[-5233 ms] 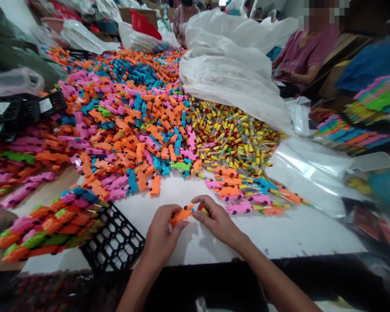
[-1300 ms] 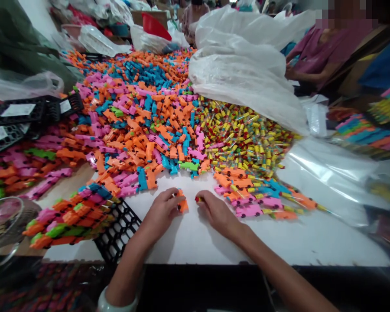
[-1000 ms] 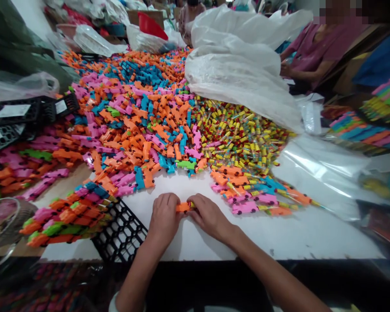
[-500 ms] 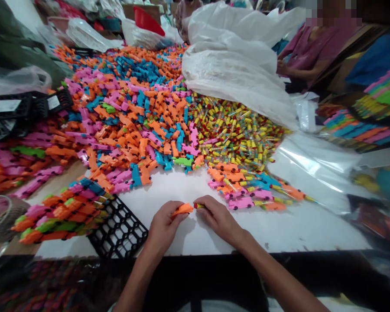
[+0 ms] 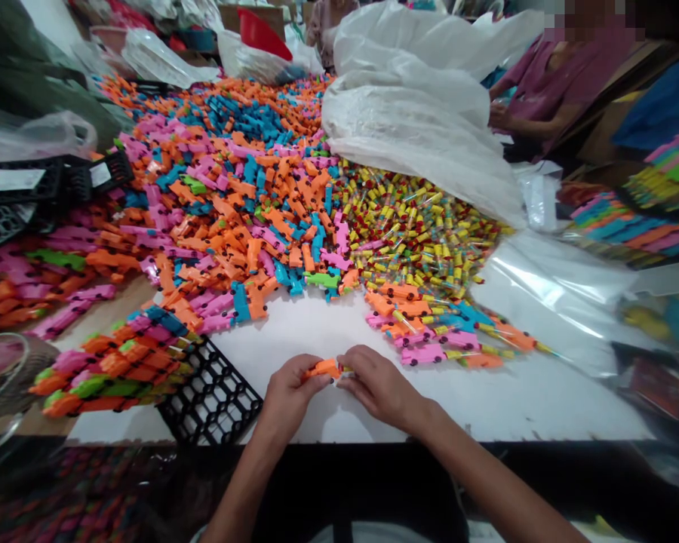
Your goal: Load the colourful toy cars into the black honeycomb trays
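Observation:
My left hand (image 5: 286,391) and my right hand (image 5: 378,383) meet over the white table (image 5: 486,400) near its front edge. Between their fingertips sits a small orange plastic toy piece (image 5: 324,369); my left fingers pinch its left end. My right fingers are closed at its right end, on a small tube that is mostly hidden. Behind the hands lies a big heap of orange, pink and blue toy pieces (image 5: 231,204) and a pile of yellow-and-red tubes (image 5: 419,234). A short row of pieces fitted with tubes (image 5: 441,332) lies to the right of my hands.
A black grid tray (image 5: 212,400) at the front left carries stacked coloured pieces (image 5: 113,362). More black trays (image 5: 28,188) sit far left. Large white plastic bags (image 5: 419,121) rise at the back. Another person in a purple top (image 5: 548,83) works at the far right. Clear bags (image 5: 548,294) lie right.
My hands have drawn slightly closer to me and together, the orange piece still between them. The view has shifted a little; the piles have not moved.

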{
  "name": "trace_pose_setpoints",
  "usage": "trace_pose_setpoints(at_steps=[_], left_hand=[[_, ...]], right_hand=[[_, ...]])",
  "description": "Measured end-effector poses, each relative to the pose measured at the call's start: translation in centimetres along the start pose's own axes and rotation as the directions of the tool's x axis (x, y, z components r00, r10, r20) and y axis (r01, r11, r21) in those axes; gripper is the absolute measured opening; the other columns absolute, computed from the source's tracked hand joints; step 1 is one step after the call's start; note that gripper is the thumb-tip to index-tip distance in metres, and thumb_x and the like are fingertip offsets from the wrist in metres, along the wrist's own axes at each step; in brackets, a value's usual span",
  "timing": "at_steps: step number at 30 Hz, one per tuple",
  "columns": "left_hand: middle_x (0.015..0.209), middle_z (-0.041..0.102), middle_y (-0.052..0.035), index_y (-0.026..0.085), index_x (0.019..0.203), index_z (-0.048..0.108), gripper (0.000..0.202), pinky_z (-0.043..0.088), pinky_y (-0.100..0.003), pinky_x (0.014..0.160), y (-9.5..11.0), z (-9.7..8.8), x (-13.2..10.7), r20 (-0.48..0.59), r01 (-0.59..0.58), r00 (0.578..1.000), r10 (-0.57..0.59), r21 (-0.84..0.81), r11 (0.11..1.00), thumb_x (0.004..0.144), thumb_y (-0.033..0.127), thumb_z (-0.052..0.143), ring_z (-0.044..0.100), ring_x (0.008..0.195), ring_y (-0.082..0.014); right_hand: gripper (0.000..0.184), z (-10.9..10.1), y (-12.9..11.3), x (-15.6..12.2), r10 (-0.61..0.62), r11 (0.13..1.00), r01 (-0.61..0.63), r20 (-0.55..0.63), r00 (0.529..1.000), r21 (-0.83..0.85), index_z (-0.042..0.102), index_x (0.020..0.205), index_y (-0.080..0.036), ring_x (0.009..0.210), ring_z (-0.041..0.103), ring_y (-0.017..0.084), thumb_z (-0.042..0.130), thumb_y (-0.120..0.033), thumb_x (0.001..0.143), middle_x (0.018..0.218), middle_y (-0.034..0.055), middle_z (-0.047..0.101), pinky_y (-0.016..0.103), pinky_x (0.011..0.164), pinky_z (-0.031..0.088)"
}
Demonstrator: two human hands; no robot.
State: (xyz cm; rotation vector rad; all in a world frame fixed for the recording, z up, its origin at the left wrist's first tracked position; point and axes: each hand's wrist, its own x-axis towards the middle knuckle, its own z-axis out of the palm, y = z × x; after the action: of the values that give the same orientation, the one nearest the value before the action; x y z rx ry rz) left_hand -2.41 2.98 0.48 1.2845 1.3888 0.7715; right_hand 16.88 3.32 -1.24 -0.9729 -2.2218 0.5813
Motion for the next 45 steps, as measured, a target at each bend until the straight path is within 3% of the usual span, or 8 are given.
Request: trace_pose_setpoints(at_steps=[5, 16, 20, 26, 29, 32, 39, 45], left_hand=[[0.069, 0.064, 0.0005, 0.019, 0.072, 0.068, 0.019, 0.042, -0.028, 0.068, 0.7, 0.4, -0.4, 0.014, 0.135, 0.991, -0.134, -0.012, 0.991, 0.061, 0.034, 0.065, 0.055, 0.072, -0.0176], [0.058, 0.056, 0.0027, 0.016, 0.073, 0.065, 0.024, 0.035, -0.026, 0.058, 1.2, 0.3, 0.1, 0.141, 0.233, 0.964, -0.227, -0.025, 0.972, 0.060, 0.037, 0.064, 0.047, 0.059, -0.0139], [0.090, 0.068, -0.0044, 0.020, 0.093, 0.066, 0.027, 0.048, -0.030, 0.075, 1.8, -0.8, 0.3, 0.194, -0.105, 0.979, 0.059, 0.235, 0.966, 0.081, 0.041, 0.054, 0.060, 0.084, -0.0193], [0.143, 0.047, -0.0123, 0.022, 0.130, 0.050, 0.040, 0.036, -0.051, 0.105, 3.6, 0.8, 6.4, 0.089, -0.426, 0.864, 0.495, 0.654, 0.626, 0.092, 0.030, 0.047, 0.041, 0.132, -0.0295], [0.146, 0.044, -0.0114, 0.023, 0.127, 0.054, 0.040, 0.030, -0.055, 0.106, 3.9, 3.2, 10.7, 0.145, -0.436, 0.821, 0.553, 0.785, 0.441, 0.088, 0.017, 0.051, 0.033, 0.137, -0.0332], [0.132, 0.058, -0.0113, 0.024, 0.119, 0.060, 0.036, 0.031, -0.055, 0.102, 3.5, 4.1, 12.9, 0.114, -0.414, 0.809, 0.577, 0.808, 0.420, 0.087, 0.013, 0.048, 0.042, 0.128, -0.0324], [0.096, 0.070, -0.0089, 0.020, 0.107, 0.064, 0.037, 0.038, -0.043, 0.091, 1.7, 0.5, 11.0, -0.016, -0.294, 0.829, 0.560, 0.839, 0.459, 0.085, 0.004, 0.039, 0.056, 0.101, -0.0260], [0.088, 0.071, -0.0085, 0.018, 0.097, 0.068, 0.034, 0.037, -0.045, 0.087, 2.1, -0.6, 8.8, -0.045, -0.231, 0.847, 0.530, 0.867, 0.442, 0.085, 0.005, 0.040, 0.057, 0.095, -0.0281]], right_hand=[[0.016, 0.9, 0.0, -0.8, -0.105, 0.964, 0.099, -0.010, 0.994, -0.248, 0.056, 0.096, -0.018, 0.073, 0.054, 0.019, 0.040, -0.019, 0.096, 0.079, 0.0075, 0.060, 0.031, 0.065, 0.044], [0.027, 1.1, 0.0, -0.5, -0.139, 0.959, 0.128, -0.023, 0.990, -0.252, 0.052, 0.080, -0.019, 0.064, 0.048, 0.016, 0.039, -0.032, 0.100, 0.070, 0.0026, 0.056, 0.029, 0.061, 0.037], [0.027, -2.1, 0.8, -1.0, -0.126, 0.946, 0.109, -0.038, 0.991, -0.305, 0.057, 0.086, -0.019, 0.068, 0.050, 0.017, 0.039, -0.033, 0.100, 0.074, 0.0030, 0.059, 0.029, 0.064, 0.038], [0.030, -10.0, 4.7, -0.2, 0.085, 0.700, -0.307, -0.352, 0.932, -0.645, 0.063, 0.112, -0.019, 0.101, 0.053, 0.028, 0.056, -0.039, 0.091, 0.105, 0.0115, 0.065, 0.043, 0.087, 0.034], [0.030, -8.3, 5.6, 2.0, 0.137, 0.671, -0.342, -0.343, 0.929, -0.658, 0.062, 0.116, -0.019, 0.106, 0.051, 0.028, 0.057, -0.035, 0.091, 0.115, 0.0127, 0.063, 0.042, 0.089, 0.034], [0.028, -5.1, 6.3, 3.3, 0.160, 0.721, -0.246, -0.190, 0.969, -0.647, 0.061, 0.118, -0.024, 0.113, 0.050, 0.026, 0.057, -0.026, 0.090, 0.124, 0.0092, 0.060, 0.042, 0.094, 0.031], [0.027, -5.0, 8.2, 2.6, 0.189, 0.716, -0.337, -0.295, 0.937, -0.612, 0.062, 0.116, -0.020, 0.113, 0.050, 0.025, 0.057, -0.019, 0.090, 0.120, 0.0092, 0.065, 0.045, 0.099, 0.028], [0.032, -2.4, 7.0, 6.3, 0.238, 0.780, -0.214, -0.036, 0.970, -0.588, 0.060, 0.121, -0.022, 0.111, 0.051, 0.025, 0.052, -0.013, 0.091, 0.125, 0.0117, 0.060, 0.040, 0.092, 0.041]])
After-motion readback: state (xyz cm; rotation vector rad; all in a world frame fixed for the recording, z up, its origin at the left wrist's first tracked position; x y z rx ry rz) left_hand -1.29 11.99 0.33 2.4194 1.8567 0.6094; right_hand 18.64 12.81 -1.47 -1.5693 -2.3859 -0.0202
